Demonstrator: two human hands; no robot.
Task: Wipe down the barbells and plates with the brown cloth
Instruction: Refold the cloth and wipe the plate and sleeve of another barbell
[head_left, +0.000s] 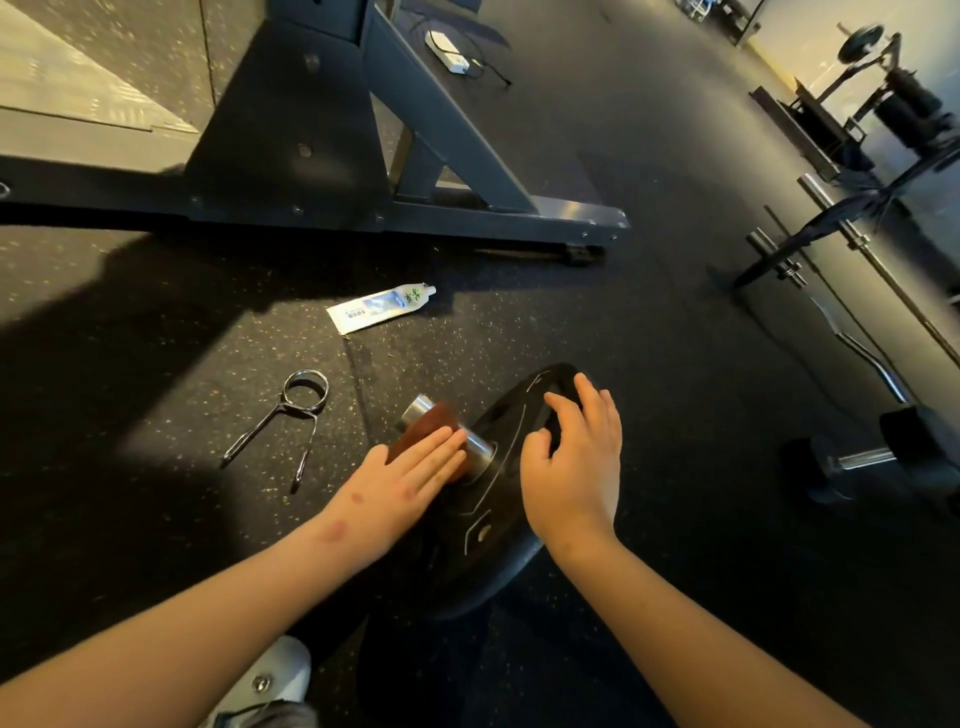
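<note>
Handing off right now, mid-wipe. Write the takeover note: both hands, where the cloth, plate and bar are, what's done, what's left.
Left hand: fingers flat, pressing the brown cloth onto the barbell sleeve.
Right hand: rests on the black plate, apparently steadying it; the plate stands on edge on the sleeve.
Spring collar lies on the floor left of the sleeve, white tube beyond it.
Done: collar off, sleeve wipe under way.
Left: finish the sleeve, wipe the plate, then probably the other bars at right.

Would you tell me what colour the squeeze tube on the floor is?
The plastic squeeze tube is white with blue-green print; head view.
</note>
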